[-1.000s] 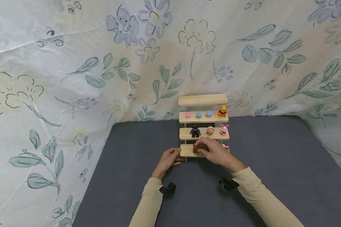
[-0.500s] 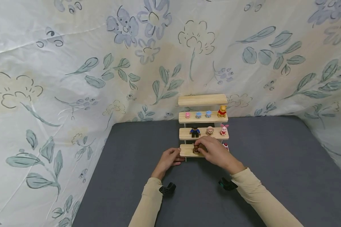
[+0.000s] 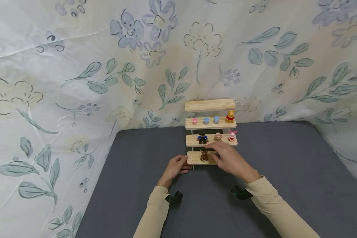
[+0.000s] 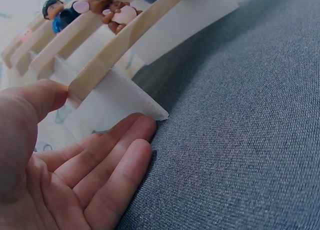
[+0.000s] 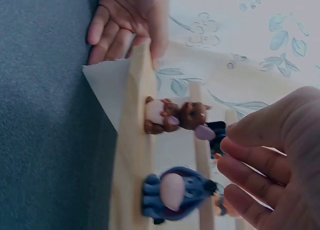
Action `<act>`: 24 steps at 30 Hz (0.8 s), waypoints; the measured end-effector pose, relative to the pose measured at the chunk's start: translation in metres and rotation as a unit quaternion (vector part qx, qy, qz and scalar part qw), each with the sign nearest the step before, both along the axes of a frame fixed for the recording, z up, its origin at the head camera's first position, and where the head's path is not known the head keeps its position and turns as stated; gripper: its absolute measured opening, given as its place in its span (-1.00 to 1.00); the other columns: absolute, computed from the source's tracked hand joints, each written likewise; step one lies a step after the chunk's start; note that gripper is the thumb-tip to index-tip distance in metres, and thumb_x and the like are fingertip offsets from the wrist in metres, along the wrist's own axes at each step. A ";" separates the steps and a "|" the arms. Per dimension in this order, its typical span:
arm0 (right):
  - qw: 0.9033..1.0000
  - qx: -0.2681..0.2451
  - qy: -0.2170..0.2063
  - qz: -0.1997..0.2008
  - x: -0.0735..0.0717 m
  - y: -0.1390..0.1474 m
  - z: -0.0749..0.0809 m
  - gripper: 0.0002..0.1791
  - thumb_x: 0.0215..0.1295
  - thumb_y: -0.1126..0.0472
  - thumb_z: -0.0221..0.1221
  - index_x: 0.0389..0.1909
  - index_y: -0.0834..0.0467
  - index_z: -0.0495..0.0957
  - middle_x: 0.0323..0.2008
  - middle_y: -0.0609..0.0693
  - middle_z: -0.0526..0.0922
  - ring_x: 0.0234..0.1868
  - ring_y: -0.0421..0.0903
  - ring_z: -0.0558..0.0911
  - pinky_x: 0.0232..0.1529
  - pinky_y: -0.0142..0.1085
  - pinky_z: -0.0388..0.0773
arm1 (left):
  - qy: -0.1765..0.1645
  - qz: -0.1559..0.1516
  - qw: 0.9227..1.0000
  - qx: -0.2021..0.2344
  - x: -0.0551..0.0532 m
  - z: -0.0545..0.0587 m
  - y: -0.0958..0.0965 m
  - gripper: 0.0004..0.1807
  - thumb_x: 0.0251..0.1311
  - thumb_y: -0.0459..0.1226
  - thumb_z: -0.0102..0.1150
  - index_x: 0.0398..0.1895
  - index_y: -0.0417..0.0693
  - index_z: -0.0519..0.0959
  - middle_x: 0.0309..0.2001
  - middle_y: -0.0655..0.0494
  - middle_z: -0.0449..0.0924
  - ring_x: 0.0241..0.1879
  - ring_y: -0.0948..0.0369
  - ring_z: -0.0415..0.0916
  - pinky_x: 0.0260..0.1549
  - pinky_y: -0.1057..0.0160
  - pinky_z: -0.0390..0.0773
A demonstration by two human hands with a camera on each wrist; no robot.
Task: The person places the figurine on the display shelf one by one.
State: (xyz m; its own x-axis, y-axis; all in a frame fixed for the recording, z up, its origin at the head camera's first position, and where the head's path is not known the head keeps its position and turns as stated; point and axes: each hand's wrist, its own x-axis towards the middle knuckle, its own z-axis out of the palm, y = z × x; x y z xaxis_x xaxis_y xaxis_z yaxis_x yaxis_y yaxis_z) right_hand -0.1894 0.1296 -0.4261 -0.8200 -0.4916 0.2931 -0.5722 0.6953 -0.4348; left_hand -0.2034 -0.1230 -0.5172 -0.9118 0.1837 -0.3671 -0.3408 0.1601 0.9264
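On the bottom tier of a wooden step shelf (image 3: 193, 159) stands a small brown figurine (image 5: 162, 115) with a pale belly and big ears. My right hand (image 3: 230, 160) hovers just right of it, fingers slightly bent and apart from it. Beside the brown one, a blue donkey figurine (image 5: 172, 195) shows in the right wrist view; in the head view my right hand hides it. At the shelf's left end, my left hand (image 3: 175, 168) touches the bottom board with the thumb (image 4: 52, 95). Its other fingers lie extended by the white side panel (image 4: 117, 97).
Higher tiers hold a dark-haired toy man (image 3: 202, 138), a round beige figure (image 3: 218, 136), a pink piglet figure (image 3: 232, 136), a yellow bear in red (image 3: 230, 116) and several tiny pink and blue figures. A floral cloth (image 3: 122, 72) hangs behind the grey tabletop (image 3: 142, 152).
My right hand has let go of the brown figurine and drawn back to the right, its fingers spreading. The figurine stays standing on the bottom tier. My left hand keeps its place.
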 end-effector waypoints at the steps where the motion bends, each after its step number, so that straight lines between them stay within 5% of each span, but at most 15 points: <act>1: 1.000 -0.004 -0.003 0.001 -0.001 0.001 0.001 -0.63 0.35 0.36 0.28 0.16 0.14 0.61 0.07 0.07 0.68 0.08 0.04 0.66 -0.01 -0.03 0.64 | 0.000 0.000 1.000 -0.001 -0.001 0.000 0.000 -0.41 0.42 0.13 0.11 0.26 -0.10 0.56 -0.05 -0.09 0.77 -0.03 0.10 0.76 -0.11 0.20 0.77; 16: 0.999 -0.051 -0.009 0.001 -0.010 0.019 0.026 -0.62 0.40 0.36 0.23 0.21 0.22 0.57 0.20 0.18 0.62 0.24 0.18 0.58 0.25 0.21 0.52 | -0.007 -0.014 1.000 0.002 -0.021 -0.005 -0.012 -0.30 0.35 0.23 0.14 0.27 -0.12 0.54 0.00 -0.09 0.76 0.02 0.12 0.75 -0.08 0.23 0.76; 24: 0.996 -0.079 -0.037 -0.003 -0.015 0.035 0.038 -0.62 0.42 0.39 0.19 0.23 0.20 0.57 0.23 0.18 0.60 0.28 0.23 0.53 0.05 0.16 0.63 | -0.014 -0.014 1.000 -0.009 -0.031 -0.002 -0.021 -0.39 0.48 0.10 0.04 0.34 -0.15 0.47 0.08 -0.14 0.71 -0.01 0.09 0.75 -0.11 0.18 0.78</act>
